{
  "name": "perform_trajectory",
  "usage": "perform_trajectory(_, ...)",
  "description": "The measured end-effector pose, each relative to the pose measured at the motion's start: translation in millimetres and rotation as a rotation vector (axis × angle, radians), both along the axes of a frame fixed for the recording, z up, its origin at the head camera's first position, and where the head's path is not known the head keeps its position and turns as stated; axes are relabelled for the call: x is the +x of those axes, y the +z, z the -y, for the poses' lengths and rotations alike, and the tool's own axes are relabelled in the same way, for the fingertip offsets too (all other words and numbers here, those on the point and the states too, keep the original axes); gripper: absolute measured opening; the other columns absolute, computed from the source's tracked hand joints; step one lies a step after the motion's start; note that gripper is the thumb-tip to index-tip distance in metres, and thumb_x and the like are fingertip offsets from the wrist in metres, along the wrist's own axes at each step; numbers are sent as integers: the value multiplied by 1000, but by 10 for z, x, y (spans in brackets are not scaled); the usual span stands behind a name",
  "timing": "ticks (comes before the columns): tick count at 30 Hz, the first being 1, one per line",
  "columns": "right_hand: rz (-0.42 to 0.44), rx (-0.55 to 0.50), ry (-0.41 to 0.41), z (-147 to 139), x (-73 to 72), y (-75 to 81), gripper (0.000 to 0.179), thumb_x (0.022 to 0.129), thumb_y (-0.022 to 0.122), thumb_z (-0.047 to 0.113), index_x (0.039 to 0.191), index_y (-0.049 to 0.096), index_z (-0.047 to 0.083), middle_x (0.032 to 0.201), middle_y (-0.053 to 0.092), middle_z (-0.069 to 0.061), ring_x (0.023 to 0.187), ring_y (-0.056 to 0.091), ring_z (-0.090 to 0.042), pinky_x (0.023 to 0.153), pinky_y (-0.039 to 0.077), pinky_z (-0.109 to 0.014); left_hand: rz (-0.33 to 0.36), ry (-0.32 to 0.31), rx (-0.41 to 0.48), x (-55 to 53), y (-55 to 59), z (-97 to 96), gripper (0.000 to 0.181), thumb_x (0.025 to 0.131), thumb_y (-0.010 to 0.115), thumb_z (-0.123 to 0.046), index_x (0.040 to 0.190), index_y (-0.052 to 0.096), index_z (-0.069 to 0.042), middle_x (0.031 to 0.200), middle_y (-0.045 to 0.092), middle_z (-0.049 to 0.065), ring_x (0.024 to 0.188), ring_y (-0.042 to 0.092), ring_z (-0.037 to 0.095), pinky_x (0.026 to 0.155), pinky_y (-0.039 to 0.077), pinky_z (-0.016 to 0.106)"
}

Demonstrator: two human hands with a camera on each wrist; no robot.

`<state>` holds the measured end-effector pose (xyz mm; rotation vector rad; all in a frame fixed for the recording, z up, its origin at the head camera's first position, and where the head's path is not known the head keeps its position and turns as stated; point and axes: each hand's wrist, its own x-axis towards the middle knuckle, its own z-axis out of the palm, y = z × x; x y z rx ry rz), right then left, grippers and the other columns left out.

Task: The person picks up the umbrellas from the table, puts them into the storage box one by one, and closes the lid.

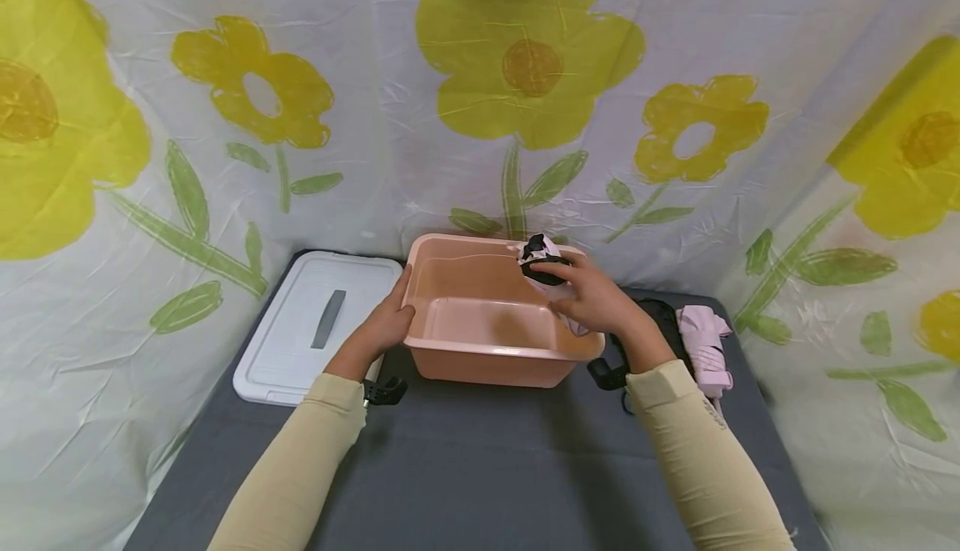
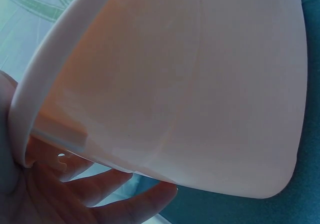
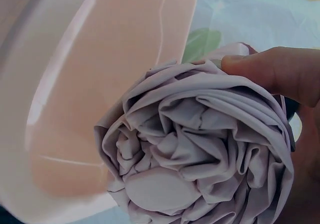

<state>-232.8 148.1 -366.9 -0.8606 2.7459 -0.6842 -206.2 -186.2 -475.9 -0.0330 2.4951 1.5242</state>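
A pink plastic basin (image 1: 487,368) stands on the dark grey tabletop. At its left side my left hand (image 1: 386,318) grips the rim, fingers (image 2: 135,204) lying along the outer wall. My right hand (image 1: 592,297) holds a folded pale pink umbrella (image 3: 200,149) over the right part of the basin. Its bunched fabric and rounded end face the right wrist camera, with the thumb (image 3: 275,72) pressed on the outer folds. A black part shows near the fingertips in the head view. The far side of the umbrella is hidden by the hand.
Left of the basin lies a white lid (image 1: 292,359) with a grey handle. Another folded pink umbrella (image 1: 703,347) lies at the right, beside a black item (image 1: 663,318) partly behind my right forearm. A flower-printed curtain (image 1: 375,117) hangs behind and along both sides.
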Motion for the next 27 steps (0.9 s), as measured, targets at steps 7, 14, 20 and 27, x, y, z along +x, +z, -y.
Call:
perform_trajectory(7,31,2,19,95,-57,-41,57,90,64,14,144,48,22,159,21,-16,140,32,-40,97,43,-57,-9,7,-4,18,28,-9,70,98,29,-11,157,-6,-28,162,10,18,141,33,38,115,25,54)
perform_trajectory(14,42,-10,59,163,-117,-80,56,87,66,9,141,52,19,158,23,-14,144,20,-37,103,37,-57,-15,3,3,8,22,-10,70,98,29,-10,157,-6,-27,162,11,20,138,36,39,114,26,54)
perform_trajectory(20,37,6,101,216,-173,-92,56,87,65,7,141,53,19,159,24,-13,142,27,-37,100,42,-52,-23,-1,6,10,-5,10,70,99,30,-11,157,-5,-28,162,10,19,141,33,39,114,26,55)
perform_trajectory(27,72,42,107,295,-242,-99,57,88,65,9,141,52,23,159,24,-11,141,31,-37,99,43,-52,-10,3,-4,-6,-15,6,70,99,30,-12,156,-7,-30,162,11,18,137,39,39,113,28,56)
